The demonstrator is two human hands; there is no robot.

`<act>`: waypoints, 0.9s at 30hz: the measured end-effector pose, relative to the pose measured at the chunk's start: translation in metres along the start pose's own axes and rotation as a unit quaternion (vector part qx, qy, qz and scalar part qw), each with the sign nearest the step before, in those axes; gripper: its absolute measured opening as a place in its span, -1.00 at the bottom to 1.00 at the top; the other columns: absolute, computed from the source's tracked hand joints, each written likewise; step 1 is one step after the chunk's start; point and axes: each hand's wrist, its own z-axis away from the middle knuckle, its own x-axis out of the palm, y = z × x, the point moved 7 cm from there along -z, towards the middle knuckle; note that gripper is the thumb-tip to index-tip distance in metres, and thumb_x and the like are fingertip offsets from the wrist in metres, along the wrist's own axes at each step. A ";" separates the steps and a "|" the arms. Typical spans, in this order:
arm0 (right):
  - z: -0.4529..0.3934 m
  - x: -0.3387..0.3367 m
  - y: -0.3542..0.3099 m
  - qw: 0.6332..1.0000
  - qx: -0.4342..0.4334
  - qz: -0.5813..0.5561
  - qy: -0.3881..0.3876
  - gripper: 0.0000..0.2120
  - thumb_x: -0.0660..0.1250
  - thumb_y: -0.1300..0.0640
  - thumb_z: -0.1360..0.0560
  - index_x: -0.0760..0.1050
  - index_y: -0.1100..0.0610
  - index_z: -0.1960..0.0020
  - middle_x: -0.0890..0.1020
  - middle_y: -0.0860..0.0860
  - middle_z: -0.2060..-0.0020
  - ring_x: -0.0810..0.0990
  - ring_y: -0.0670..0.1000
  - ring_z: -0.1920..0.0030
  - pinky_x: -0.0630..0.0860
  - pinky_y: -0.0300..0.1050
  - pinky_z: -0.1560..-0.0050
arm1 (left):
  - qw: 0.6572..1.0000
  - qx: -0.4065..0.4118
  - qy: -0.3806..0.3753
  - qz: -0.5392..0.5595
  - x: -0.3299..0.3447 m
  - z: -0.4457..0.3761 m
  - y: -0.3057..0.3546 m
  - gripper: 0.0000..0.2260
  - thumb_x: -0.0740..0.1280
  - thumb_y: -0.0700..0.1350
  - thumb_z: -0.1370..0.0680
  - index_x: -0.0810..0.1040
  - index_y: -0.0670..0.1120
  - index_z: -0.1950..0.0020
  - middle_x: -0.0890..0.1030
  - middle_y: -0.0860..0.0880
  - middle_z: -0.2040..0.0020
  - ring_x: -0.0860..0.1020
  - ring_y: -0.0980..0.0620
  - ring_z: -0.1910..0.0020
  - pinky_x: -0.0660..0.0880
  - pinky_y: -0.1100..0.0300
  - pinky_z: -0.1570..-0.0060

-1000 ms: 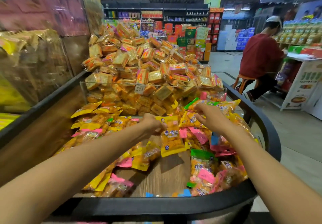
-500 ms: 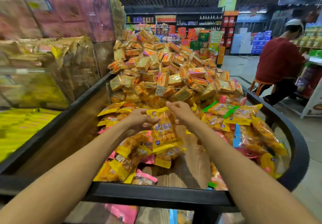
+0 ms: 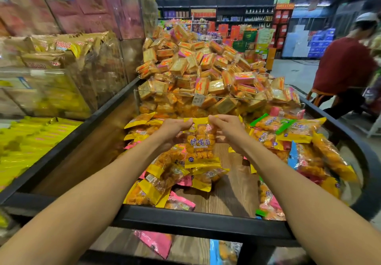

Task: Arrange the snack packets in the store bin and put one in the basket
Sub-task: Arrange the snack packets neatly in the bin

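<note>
Since a moment ago the yellow snack packet (image 3: 201,143) has risen off the heap, hanging upright between both hands above the store bin (image 3: 185,219) (wood floor). Left hand (image 3: 173,129) and right hand (image 3: 227,127) pinch its top corners.

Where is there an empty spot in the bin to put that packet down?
Bare wood shows in the middle of the bin, between the yellow packets on the left and the heap on the right, reaching the front rim. Another bare strip runs along the left wall. Behind the clear divider, the cracker pile is packed full.
</note>
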 end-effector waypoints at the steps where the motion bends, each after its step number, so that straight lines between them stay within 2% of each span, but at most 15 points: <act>1: 0.000 0.001 0.000 1.000 -0.003 0.002 0.003 -0.82 0.31 0.07 -0.56 0.60 0.18 0.06 0.61 0.09 0.11 0.61 0.07 0.08 0.59 -0.07 0.23 | 1.000 0.004 0.002 -0.004 0.000 0.000 0.000 -0.86 0.35 -0.09 -0.55 0.59 -0.16 0.05 0.58 -0.09 0.08 0.50 0.05 0.25 0.48 0.24 0.32; 4: 0.002 -0.002 -0.002 1.000 -0.007 -0.014 0.022 -0.82 0.31 0.11 -0.57 0.60 0.22 0.02 0.62 0.10 0.17 0.62 0.05 0.14 0.54 -0.17 0.38 | 1.000 0.007 -0.002 -0.005 0.000 0.001 0.002 -0.78 0.35 -0.06 -0.55 0.61 -0.19 -0.07 0.60 -0.08 0.06 0.51 0.05 0.23 0.47 0.24 0.30; 6: 0.002 -0.005 -0.001 0.999 -0.002 -0.021 0.027 -0.79 0.30 0.12 -0.57 0.59 0.26 -0.06 0.63 0.13 0.13 0.63 0.05 0.13 0.53 -0.19 0.40 | 1.000 0.010 -0.007 -0.003 0.001 0.002 0.003 -0.72 0.35 -0.02 -0.55 0.62 -0.19 -0.10 0.62 -0.08 0.02 0.49 0.01 0.16 0.44 0.21 0.25; 10: 0.002 -0.001 0.002 1.000 0.018 -0.014 0.010 -0.79 0.29 0.09 -0.57 0.58 0.22 -0.01 0.63 0.13 0.10 0.62 0.06 0.10 0.55 -0.13 0.30 | 1.000 0.021 -0.005 -0.006 -0.001 0.003 0.005 -0.79 0.34 -0.01 -0.55 0.64 -0.13 -0.02 0.60 -0.10 0.04 0.46 -0.04 0.14 0.40 0.22 0.30; 13: 0.004 0.007 0.001 0.997 0.040 -0.008 -0.064 -0.76 0.32 0.05 -0.55 0.54 0.20 -0.11 0.63 0.10 0.00 0.61 0.04 0.04 0.58 -0.12 0.15 | 0.999 0.028 0.021 0.004 -0.008 0.003 0.008 -0.83 0.33 -0.02 -0.56 0.62 -0.11 0.03 0.54 -0.10 0.09 0.43 0.00 0.24 0.37 0.26 0.41; 14: 0.006 0.010 0.004 0.993 0.055 0.006 -0.108 -0.68 0.36 0.07 -0.52 0.49 0.18 -0.21 0.61 0.09 -0.11 0.60 0.03 -0.03 0.59 -0.07 0.03 | 0.999 0.028 0.033 0.017 -0.011 0.002 0.010 -0.84 0.33 -0.03 -0.56 0.60 -0.11 0.07 0.50 -0.10 0.11 0.40 0.03 0.29 0.35 0.29 0.47; 16: 0.011 0.018 0.014 0.974 0.093 0.087 -0.188 -0.37 0.47 0.16 -0.43 0.31 0.14 -0.42 0.51 0.08 -0.30 0.54 0.07 -0.23 0.48 0.07 -0.24 | 0.996 0.018 0.058 0.061 -0.018 0.001 0.011 -0.87 0.34 -0.05 -0.56 0.55 -0.11 0.09 0.45 -0.07 0.17 0.32 0.07 0.39 0.28 0.31 0.54; 17: 0.013 0.022 0.019 0.964 0.103 0.128 -0.212 -0.24 0.50 0.22 -0.39 0.21 0.16 -0.49 0.44 0.10 -0.38 0.50 0.10 -0.29 0.44 0.11 -0.29 | 0.994 0.014 0.068 0.084 -0.022 0.000 0.011 -0.88 0.34 -0.07 -0.56 0.54 -0.11 0.08 0.45 -0.04 0.17 0.30 0.09 0.41 0.26 0.31 0.54; 18: 0.015 0.026 0.021 0.958 0.108 0.144 -0.224 -0.18 0.50 0.30 -0.37 0.16 0.20 -0.51 0.38 0.14 -0.41 0.50 0.14 -0.29 0.49 0.09 -0.26 | 0.992 0.012 0.071 0.103 -0.024 0.000 0.012 -0.88 0.34 -0.08 -0.56 0.54 -0.12 0.06 0.45 -0.03 0.18 0.29 0.10 0.45 0.24 0.31 0.54; 20: 0.015 0.030 0.023 0.963 0.106 0.104 -0.225 -0.25 0.45 0.45 -0.36 0.22 0.29 -0.46 0.42 0.25 -0.35 0.60 0.18 -0.14 0.62 -0.05 0.00 | 0.991 0.014 0.058 0.118 -0.024 -0.001 0.013 -0.87 0.33 -0.07 -0.57 0.53 -0.12 0.08 0.43 0.00 0.26 0.26 0.14 0.52 0.22 0.31 0.54; 21: 0.016 0.030 0.019 0.967 0.097 0.087 -0.220 -0.31 0.43 0.49 -0.36 0.26 0.33 -0.43 0.47 0.26 -0.30 0.63 0.17 -0.08 0.63 -0.13 0.12 | 0.992 0.018 0.050 0.112 -0.023 -0.001 0.014 -0.85 0.32 -0.05 -0.57 0.52 -0.11 0.13 0.42 0.04 0.33 0.25 0.15 0.54 0.22 0.32 0.54; 23: 0.015 0.023 0.016 0.974 0.090 0.068 -0.198 -0.36 0.39 0.53 -0.37 0.30 0.36 -0.40 0.50 0.26 -0.25 0.63 0.15 -0.04 0.62 -0.19 0.20 | 0.997 0.020 0.019 0.079 -0.016 0.002 0.017 -0.81 0.32 -0.01 -0.56 0.50 -0.09 0.18 0.44 0.08 0.41 0.28 0.18 0.56 0.26 0.34 0.51; 25: 0.016 0.017 0.012 0.977 0.087 0.031 -0.190 -0.50 0.35 0.54 -0.39 0.41 0.34 -0.30 0.60 0.21 -0.08 0.64 0.11 0.02 0.64 -0.16 0.19 | 0.999 0.003 -0.048 0.025 -0.003 0.009 0.018 -0.81 0.37 -0.04 -0.52 0.52 -0.12 -0.05 0.58 0.05 0.27 0.46 0.18 0.47 0.37 0.33 0.45; 26: 0.016 0.014 0.009 0.979 0.086 0.016 -0.182 -0.59 0.33 0.54 -0.41 0.47 0.29 -0.20 0.62 0.17 0.03 0.64 0.08 0.05 0.65 -0.14 0.17 | 0.997 -0.010 -0.071 -0.019 0.001 0.011 0.015 -0.64 0.41 -0.10 -0.50 0.46 -0.15 -0.25 0.63 -0.04 0.06 0.58 0.13 0.26 0.46 0.29 0.36; 27: 0.017 0.012 0.007 0.982 0.088 0.006 -0.169 -0.65 0.33 0.54 -0.41 0.49 0.25 -0.12 0.63 0.16 0.06 0.64 0.06 0.06 0.65 -0.13 0.15 | 0.994 -0.021 -0.084 -0.065 0.004 0.012 0.011 -0.45 0.44 -0.18 -0.46 0.34 -0.16 -0.41 0.56 -0.14 -0.19 0.59 0.04 -0.01 0.51 0.23 0.23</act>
